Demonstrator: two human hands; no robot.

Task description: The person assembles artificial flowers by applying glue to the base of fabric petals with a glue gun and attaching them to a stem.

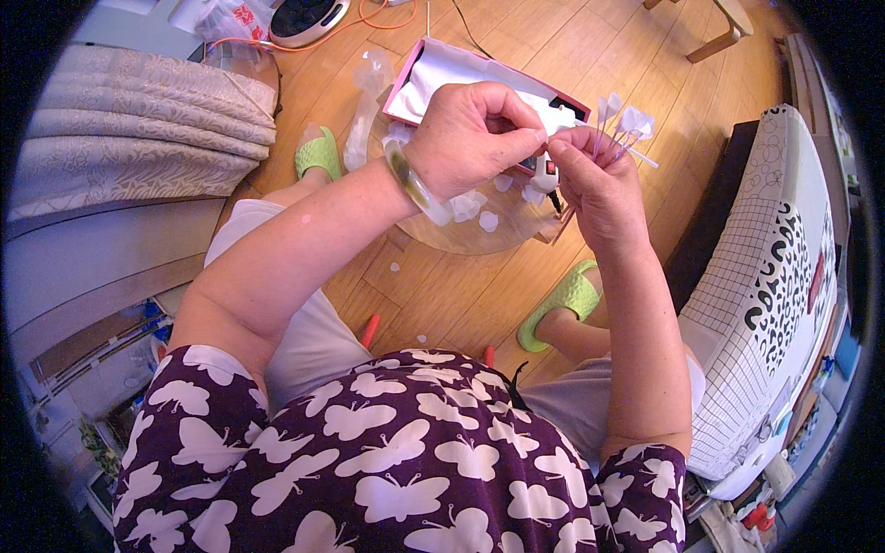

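Both of my hands meet in front of me, above a low round see-through table [452,241]. My left hand [479,134], with a pale bangle [417,187] at its wrist, pinches thumb and forefinger together; what is between them is too small to make out. Touching those fingertips, my right hand [599,180] is closed on several thin stems tipped with white petal-like pieces [632,122], which stick up past the fingers. Just below the hands sits a white device with a red switch [550,170], partly covered by them. Loose white petals [489,221] lie on the table.
Behind my hands is an open pink box [402,92] lined with white paper. Crumpled clear plastic [361,129] lies left of it. An orange cable [369,20] crosses the wooden floor. A patterned padded seat [737,304] stands at right, a draped cloth [147,129] at left.
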